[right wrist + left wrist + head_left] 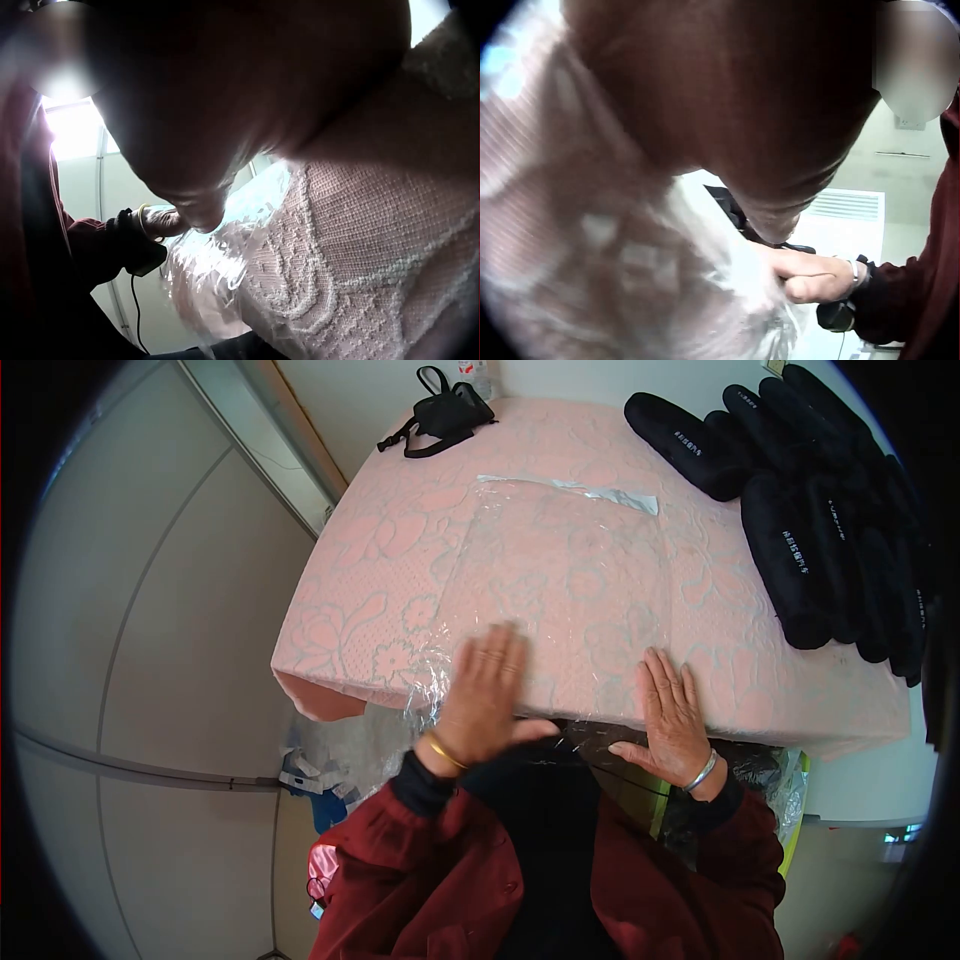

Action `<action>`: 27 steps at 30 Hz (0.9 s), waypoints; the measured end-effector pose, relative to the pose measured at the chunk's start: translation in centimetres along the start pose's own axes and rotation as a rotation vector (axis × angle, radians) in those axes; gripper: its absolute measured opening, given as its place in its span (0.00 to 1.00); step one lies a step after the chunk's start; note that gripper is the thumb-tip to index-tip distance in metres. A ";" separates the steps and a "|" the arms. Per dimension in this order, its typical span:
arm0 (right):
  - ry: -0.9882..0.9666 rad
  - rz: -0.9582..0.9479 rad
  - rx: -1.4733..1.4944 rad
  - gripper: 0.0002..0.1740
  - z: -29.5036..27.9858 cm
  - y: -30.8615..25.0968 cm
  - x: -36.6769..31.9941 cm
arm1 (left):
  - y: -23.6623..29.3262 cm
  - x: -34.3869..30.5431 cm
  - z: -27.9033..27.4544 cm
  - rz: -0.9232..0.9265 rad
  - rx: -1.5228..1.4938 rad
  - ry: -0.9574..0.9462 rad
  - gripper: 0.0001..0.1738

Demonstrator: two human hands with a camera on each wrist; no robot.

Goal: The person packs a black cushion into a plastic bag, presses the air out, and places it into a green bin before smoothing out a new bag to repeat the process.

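Observation:
A clear plastic sheet or bag (560, 570) with a whitish strip along its far edge lies flat on the pink patterned tablecloth (350, 560). My left hand (487, 695), slightly blurred, is over the sheet's near left part, fingers straight; whether it touches cannot be told. Near the front edge, my right hand (672, 725) rests with straight fingers at the sheet's right side. Crinkled plastic (217, 259) shows beside the cloth in the right wrist view. The left wrist view has shiny plastic (727, 255) close under the left hand.
Several black cylindrical cushions (790, 560) with white lettering are piled at the right. A small black bag (450, 412) with a strap lies at the back left, near a clear bottle (478, 376). Below the front edge are plastic-wrapped items (755, 768). Grey panels (130, 560) stand left.

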State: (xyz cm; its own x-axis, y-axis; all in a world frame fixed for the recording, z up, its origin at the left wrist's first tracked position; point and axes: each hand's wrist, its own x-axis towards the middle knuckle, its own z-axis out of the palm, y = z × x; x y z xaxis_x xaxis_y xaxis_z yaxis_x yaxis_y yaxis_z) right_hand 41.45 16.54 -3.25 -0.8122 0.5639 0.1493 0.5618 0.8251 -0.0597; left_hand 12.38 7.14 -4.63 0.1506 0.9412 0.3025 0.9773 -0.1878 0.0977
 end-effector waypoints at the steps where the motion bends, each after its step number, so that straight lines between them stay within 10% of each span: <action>1: 0.003 -0.001 -0.008 0.64 0.1 0.0 -0.1 | -1.9 -0.6 -0.2 -0.001 -0.003 -0.006 0.66; 7: 0.030 0.025 0.031 0.63 0.3 -0.2 -0.2 | -7.1 -3.3 -1.7 -0.197 0.122 -0.001 0.67; 15: -0.023 0.060 0.049 0.55 -2.0 -2.0 -4.9 | -0.7 -9.2 -3.3 -0.263 0.051 0.010 0.66; 22: -0.088 0.134 0.373 0.48 -3.9 0.1 -5.1 | -0.6 -10.0 -5.4 -0.158 0.048 0.095 0.56; 27: 0.203 0.006 0.201 0.53 -2.6 -2.2 0.2 | 4.1 -3.2 -3.7 0.008 -0.175 0.185 0.55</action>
State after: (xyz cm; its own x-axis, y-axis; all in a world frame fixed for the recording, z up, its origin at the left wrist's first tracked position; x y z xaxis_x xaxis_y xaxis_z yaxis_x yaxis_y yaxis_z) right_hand 40.45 14.69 -0.57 -0.7497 0.5665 0.3421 0.5073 0.8239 -0.2526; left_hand 15.34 2.31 -1.74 0.1129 0.8752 0.4703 0.9332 -0.2559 0.2522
